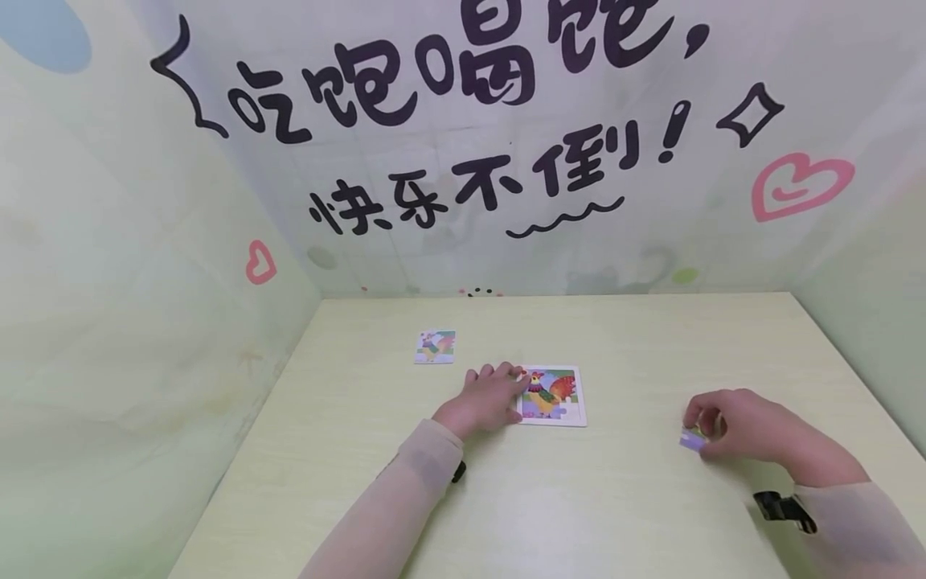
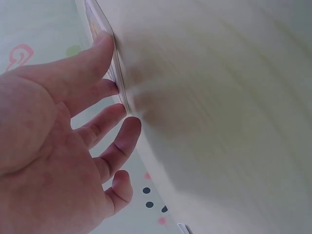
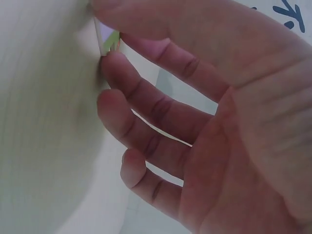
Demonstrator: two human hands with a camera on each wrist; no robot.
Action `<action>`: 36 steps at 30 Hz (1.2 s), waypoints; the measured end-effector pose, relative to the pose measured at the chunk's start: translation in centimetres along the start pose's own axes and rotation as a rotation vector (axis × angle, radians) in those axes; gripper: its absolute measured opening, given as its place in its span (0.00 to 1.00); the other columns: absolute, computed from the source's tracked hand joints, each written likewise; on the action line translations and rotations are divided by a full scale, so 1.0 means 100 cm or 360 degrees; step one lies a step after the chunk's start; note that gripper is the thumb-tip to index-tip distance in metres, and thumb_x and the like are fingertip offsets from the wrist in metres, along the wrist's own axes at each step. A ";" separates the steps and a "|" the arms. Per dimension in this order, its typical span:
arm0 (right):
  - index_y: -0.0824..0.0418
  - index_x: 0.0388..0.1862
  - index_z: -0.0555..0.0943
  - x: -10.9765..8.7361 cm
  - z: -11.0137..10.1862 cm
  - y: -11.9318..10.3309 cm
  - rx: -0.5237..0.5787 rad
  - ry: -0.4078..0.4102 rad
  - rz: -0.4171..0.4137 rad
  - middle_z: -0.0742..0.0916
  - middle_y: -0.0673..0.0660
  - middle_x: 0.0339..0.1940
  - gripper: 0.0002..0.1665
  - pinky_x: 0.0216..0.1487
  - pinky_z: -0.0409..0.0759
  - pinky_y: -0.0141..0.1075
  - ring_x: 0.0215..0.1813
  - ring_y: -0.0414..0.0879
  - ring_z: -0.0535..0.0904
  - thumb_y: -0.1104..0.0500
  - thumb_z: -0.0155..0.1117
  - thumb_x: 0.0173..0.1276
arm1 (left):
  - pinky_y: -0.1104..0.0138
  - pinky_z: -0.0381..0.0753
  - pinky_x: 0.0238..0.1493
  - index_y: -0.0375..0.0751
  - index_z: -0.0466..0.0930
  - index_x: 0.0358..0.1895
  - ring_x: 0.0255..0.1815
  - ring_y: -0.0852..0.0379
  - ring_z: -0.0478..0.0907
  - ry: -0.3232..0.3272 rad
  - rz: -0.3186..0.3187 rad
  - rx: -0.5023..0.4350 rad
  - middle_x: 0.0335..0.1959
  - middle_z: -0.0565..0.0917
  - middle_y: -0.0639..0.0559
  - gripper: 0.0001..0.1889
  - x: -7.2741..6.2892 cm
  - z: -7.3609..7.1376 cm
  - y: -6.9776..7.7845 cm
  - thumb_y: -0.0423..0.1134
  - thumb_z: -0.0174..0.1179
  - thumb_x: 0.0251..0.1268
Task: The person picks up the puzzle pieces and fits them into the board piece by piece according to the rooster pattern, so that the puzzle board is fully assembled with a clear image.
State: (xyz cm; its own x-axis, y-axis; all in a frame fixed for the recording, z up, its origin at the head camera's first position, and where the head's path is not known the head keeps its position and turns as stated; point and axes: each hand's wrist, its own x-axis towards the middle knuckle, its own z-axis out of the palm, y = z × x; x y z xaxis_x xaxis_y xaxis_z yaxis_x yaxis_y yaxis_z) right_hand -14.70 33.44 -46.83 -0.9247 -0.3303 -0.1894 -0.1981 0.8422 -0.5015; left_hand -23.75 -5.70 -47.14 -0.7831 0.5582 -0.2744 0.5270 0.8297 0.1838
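A rooster jigsaw puzzle (image 1: 553, 394) in a white frame lies on the table, with a white gap at its lower right corner. My left hand (image 1: 488, 400) rests at the frame's left edge. In the left wrist view, thumb and fingertips touch the side of the puzzle board (image 2: 100, 19), fingers loosely extended. Off to the right, my right hand (image 1: 752, 426) pinches a small purple and green puzzle piece (image 1: 692, 440) between thumb and fingers, close over the table. The right wrist view shows a corner of that puzzle piece (image 3: 106, 36); the thumb hides the rest.
A small card (image 1: 436, 346) with a paler rooster picture lies behind and left of the puzzle. The pale wooden table (image 1: 622, 507) meets a printed cloth backdrop (image 1: 463, 257) at the back. More cloth hangs along both sides.
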 end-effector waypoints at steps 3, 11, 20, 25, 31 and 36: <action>0.48 0.40 0.83 0.003 0.001 0.000 -0.0011 0.0038 -0.0025 0.82 0.45 0.33 0.19 0.32 0.71 0.31 0.29 0.34 0.71 0.58 0.80 0.49 | 0.54 0.62 0.63 0.58 0.62 0.81 0.69 0.50 0.64 0.0003 -0.0002 0.0004 0.81 0.63 0.55 0.38 0.000 0.000 0.000 0.53 0.65 0.70; 0.48 0.39 0.85 0.007 0.003 -0.001 -0.0019 0.0175 -0.0135 0.82 0.43 0.32 0.18 0.28 0.69 0.30 0.25 0.31 0.68 0.61 0.80 0.50 | 0.53 0.63 0.64 0.58 0.62 0.81 0.68 0.50 0.65 0.0005 -0.0003 0.0020 0.80 0.64 0.56 0.38 0.000 0.000 0.000 0.54 0.66 0.69; 0.51 0.41 0.88 0.017 0.004 -0.011 -0.0048 0.0306 -0.0229 0.84 0.43 0.33 0.17 0.25 0.68 0.30 0.24 0.31 0.66 0.63 0.81 0.53 | 0.53 0.62 0.64 0.58 0.62 0.81 0.69 0.50 0.64 -0.0006 -0.0001 0.0007 0.81 0.63 0.56 0.38 0.001 -0.001 -0.001 0.53 0.66 0.70; 0.52 0.42 0.88 0.026 0.007 -0.018 -0.0022 0.0347 -0.0331 0.84 0.43 0.34 0.18 0.26 0.69 0.29 0.26 0.31 0.67 0.64 0.82 0.53 | 0.54 0.62 0.64 0.59 0.62 0.81 0.69 0.50 0.64 -0.0006 -0.0002 0.0006 0.81 0.63 0.57 0.38 0.002 0.001 -0.001 0.53 0.66 0.70; 0.53 0.41 0.88 0.034 0.012 -0.023 -0.0006 0.0375 -0.0401 0.85 0.42 0.34 0.17 0.27 0.69 0.29 0.26 0.31 0.68 0.64 0.82 0.52 | 0.53 0.63 0.63 0.59 0.61 0.81 0.69 0.49 0.65 -0.0003 0.0014 0.0058 0.80 0.64 0.57 0.39 0.001 0.000 0.000 0.54 0.66 0.70; 0.53 0.43 0.89 0.042 0.013 -0.031 0.0007 0.0392 -0.0430 0.86 0.43 0.34 0.19 0.26 0.70 0.29 0.27 0.32 0.69 0.65 0.82 0.52 | 0.54 0.63 0.64 0.59 0.62 0.81 0.69 0.50 0.65 0.0000 0.0000 0.0046 0.80 0.64 0.57 0.39 0.001 0.000 0.000 0.54 0.66 0.70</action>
State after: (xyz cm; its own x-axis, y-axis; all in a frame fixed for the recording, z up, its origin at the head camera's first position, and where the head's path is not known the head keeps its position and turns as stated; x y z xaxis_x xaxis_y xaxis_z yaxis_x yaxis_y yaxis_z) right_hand -17.51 28.91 -47.18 -0.8898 -0.4277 0.1591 -0.4450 0.7365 -0.5094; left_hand -23.88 -5.66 -47.18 -0.7831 0.5581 -0.2745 0.5363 0.8294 0.1564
